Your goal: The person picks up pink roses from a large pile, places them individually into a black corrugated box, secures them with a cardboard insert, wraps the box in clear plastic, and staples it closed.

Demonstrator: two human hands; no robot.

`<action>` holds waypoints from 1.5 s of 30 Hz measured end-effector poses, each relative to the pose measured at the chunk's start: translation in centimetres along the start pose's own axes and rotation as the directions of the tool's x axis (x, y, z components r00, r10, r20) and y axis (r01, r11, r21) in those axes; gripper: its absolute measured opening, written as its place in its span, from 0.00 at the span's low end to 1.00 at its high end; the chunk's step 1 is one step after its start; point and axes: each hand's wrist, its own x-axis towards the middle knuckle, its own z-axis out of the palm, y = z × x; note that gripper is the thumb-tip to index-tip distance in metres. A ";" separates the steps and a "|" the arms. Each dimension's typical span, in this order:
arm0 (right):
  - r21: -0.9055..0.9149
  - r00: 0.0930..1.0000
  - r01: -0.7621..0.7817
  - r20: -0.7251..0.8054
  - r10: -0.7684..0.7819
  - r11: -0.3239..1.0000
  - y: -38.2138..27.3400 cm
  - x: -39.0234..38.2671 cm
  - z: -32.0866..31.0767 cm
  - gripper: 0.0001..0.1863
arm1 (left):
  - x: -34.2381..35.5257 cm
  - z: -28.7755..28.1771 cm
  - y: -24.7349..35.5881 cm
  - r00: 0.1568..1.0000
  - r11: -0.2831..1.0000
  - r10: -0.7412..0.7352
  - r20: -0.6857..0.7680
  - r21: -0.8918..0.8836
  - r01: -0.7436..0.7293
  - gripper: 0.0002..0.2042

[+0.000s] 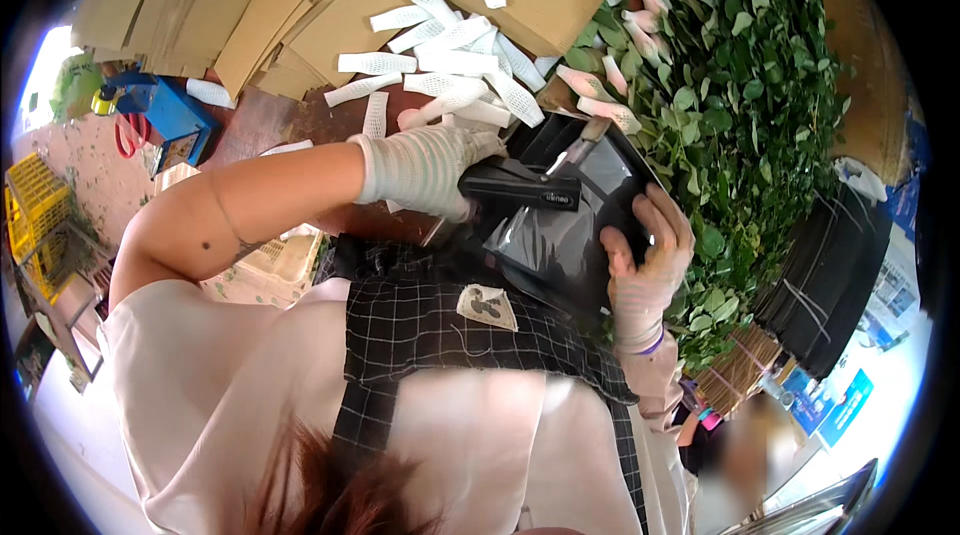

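Note:
In a striped knit glove, my left hand (430, 171) is closed around a black stapler (525, 184). The stapler lies across a black wrapper with a shiny, see-through front (565, 240), in front of my apron. My right hand (650, 255), its fingers bare past the glove, grips the wrapper's right edge with thumb and fingers. A flat brush-like or stem-like piece (590, 135) shows at the wrapper's top; I cannot make out what it is. Whether the stapler's jaws bite on the wrapper is hidden.
White mesh flower sleeves (450, 60) lie heaped beyond my hands. Pale pink roses in sleeves, with long leafy stems (730, 115), are piled at right. Cardboard sheets (225, 10) stand at far left, near a blue tool (180, 120). A black stack (825, 280) sits right; another person is lower right.

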 end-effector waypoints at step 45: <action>-0.182 0.960 0.223 -0.131 -0.248 0.958 3.3 -3.3 2.5 0.23 | -8.0 5.0 -2.4 0.876 0.890 0.229 -0.423 0.456 -0.013 0.33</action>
